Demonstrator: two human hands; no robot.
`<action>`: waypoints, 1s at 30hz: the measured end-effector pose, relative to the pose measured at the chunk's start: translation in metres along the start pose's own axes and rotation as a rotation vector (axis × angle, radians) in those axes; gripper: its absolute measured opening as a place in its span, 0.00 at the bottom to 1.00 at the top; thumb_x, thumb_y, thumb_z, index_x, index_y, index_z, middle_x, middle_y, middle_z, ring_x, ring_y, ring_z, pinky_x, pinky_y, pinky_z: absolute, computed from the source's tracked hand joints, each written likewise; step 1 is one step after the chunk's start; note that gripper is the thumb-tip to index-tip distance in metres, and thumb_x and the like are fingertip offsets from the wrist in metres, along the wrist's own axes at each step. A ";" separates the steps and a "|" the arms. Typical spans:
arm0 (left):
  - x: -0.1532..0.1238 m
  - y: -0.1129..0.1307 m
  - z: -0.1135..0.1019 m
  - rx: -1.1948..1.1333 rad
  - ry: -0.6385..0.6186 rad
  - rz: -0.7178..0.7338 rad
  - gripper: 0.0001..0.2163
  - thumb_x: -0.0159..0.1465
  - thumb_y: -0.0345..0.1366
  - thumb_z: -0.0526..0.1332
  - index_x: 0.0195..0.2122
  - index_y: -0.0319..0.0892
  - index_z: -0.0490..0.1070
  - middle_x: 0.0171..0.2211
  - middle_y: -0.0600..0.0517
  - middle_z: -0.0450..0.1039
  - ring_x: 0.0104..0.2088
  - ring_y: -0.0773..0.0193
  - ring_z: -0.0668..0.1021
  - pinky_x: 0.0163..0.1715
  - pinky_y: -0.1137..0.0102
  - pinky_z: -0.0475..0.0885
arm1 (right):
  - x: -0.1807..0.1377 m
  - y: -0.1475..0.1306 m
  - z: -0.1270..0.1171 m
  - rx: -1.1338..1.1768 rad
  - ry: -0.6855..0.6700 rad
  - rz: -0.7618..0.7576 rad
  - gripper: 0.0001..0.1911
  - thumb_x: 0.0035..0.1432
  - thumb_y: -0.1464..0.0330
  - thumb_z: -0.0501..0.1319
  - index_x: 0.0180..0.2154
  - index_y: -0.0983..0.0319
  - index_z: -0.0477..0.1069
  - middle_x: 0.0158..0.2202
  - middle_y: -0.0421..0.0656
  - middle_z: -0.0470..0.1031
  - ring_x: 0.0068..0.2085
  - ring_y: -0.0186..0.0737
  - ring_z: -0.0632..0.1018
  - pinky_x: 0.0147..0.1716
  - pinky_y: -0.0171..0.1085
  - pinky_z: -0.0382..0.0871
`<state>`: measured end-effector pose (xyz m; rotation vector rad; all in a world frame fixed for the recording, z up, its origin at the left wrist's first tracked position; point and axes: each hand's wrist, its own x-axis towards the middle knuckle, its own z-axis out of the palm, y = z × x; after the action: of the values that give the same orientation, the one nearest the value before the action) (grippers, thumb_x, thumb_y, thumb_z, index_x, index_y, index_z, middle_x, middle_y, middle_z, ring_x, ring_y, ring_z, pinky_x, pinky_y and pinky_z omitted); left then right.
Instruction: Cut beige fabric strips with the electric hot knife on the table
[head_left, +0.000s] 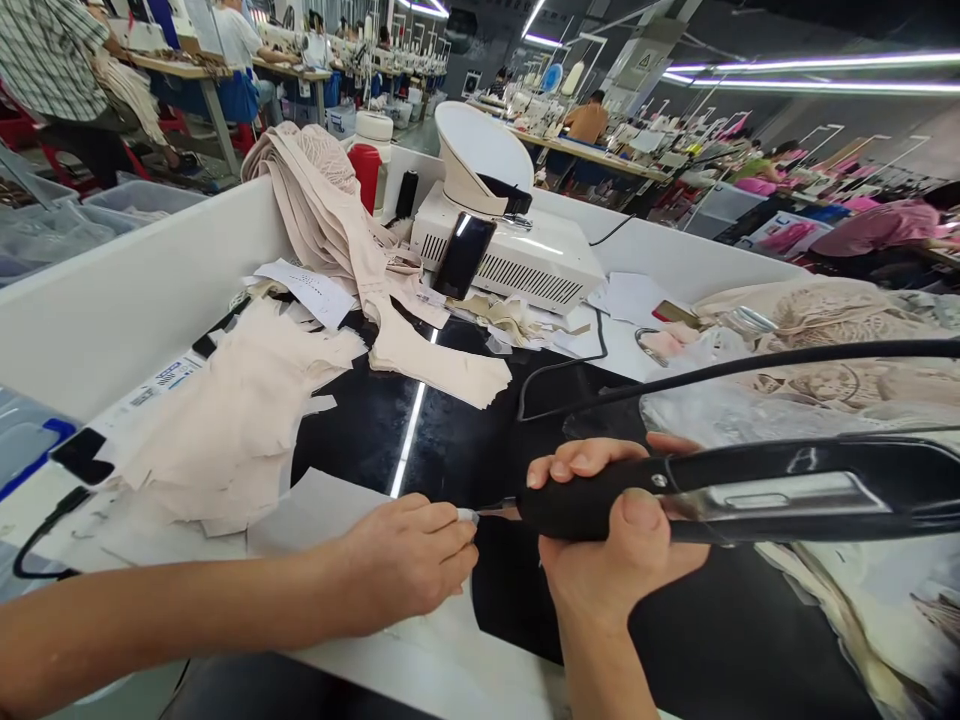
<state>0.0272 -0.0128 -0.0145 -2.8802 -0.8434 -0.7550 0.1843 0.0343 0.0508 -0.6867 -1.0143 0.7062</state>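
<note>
In my right hand (615,530) is a black corded hand tool (780,490) with a silver panel; my fingers wrap round its rounded front end. A thin metal tip (496,508) points left from it, close to my left fingertips. My left hand (420,555) is closed in a pinch, with a small white bit (466,515) showing at the fingertips; what it is, I cannot make out. White paper (322,510) lies under and behind that hand. Beyond are beige fabric pieces (217,420) in a pile and one curved beige piece (442,365) on the black glossy surface (352,430).
A stack of beige fabric (315,200) drapes over the left wall. At the back are a white machine (517,255), a phone (465,255) and a red thread cone (365,175). A black cable (810,355) crosses the right side above plastic-wrapped lace (825,310). Other people work farther off.
</note>
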 end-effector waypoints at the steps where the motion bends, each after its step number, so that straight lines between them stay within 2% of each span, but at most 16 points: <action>1: 0.000 0.000 0.000 -0.001 -0.007 -0.001 0.09 0.75 0.32 0.55 0.45 0.37 0.74 0.46 0.48 0.78 0.45 0.62 0.77 0.37 0.67 0.71 | 0.000 -0.001 0.000 0.007 -0.001 -0.001 0.20 0.50 0.62 0.72 0.43 0.57 0.69 0.26 0.34 0.72 0.25 0.36 0.70 0.18 0.35 0.71; 5: 0.000 -0.001 -0.001 0.008 -0.036 0.001 0.07 0.75 0.33 0.56 0.45 0.37 0.74 0.48 0.48 0.78 0.46 0.62 0.77 0.38 0.67 0.71 | -0.002 -0.002 0.001 0.014 -0.020 0.004 0.20 0.51 0.62 0.72 0.44 0.57 0.69 0.26 0.34 0.72 0.25 0.36 0.70 0.19 0.35 0.71; 11: -0.003 0.000 0.003 0.024 0.005 -0.003 0.08 0.75 0.32 0.55 0.46 0.38 0.74 0.48 0.48 0.78 0.46 0.61 0.77 0.38 0.67 0.71 | -0.004 0.003 0.000 0.011 -0.023 0.006 0.20 0.51 0.62 0.72 0.43 0.57 0.69 0.26 0.34 0.72 0.25 0.36 0.69 0.19 0.35 0.71; 18: -0.007 0.000 -0.001 0.017 -0.041 -0.021 0.06 0.74 0.30 0.57 0.46 0.38 0.72 0.48 0.48 0.76 0.46 0.61 0.77 0.37 0.67 0.70 | -0.005 0.003 0.001 0.022 -0.037 0.010 0.19 0.52 0.61 0.72 0.43 0.56 0.69 0.26 0.34 0.73 0.22 0.35 0.71 0.18 0.36 0.70; 22: -0.009 0.002 -0.002 0.042 -0.047 -0.028 0.08 0.74 0.29 0.55 0.50 0.37 0.72 0.51 0.47 0.75 0.47 0.60 0.77 0.38 0.66 0.70 | -0.005 0.004 0.001 0.012 -0.039 -0.011 0.19 0.53 0.62 0.71 0.44 0.56 0.69 0.26 0.33 0.73 0.20 0.36 0.72 0.18 0.37 0.69; 30: -0.012 0.003 0.003 0.035 -0.065 -0.041 0.10 0.72 0.34 0.61 0.52 0.38 0.72 0.54 0.45 0.74 0.50 0.58 0.76 0.40 0.66 0.71 | -0.004 0.004 0.002 -0.017 -0.044 -0.023 0.18 0.53 0.61 0.71 0.43 0.56 0.69 0.26 0.33 0.73 0.20 0.36 0.71 0.18 0.38 0.69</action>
<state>0.0212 -0.0203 -0.0221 -2.8797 -0.9163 -0.6461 0.1798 0.0336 0.0466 -0.6754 -1.0682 0.6961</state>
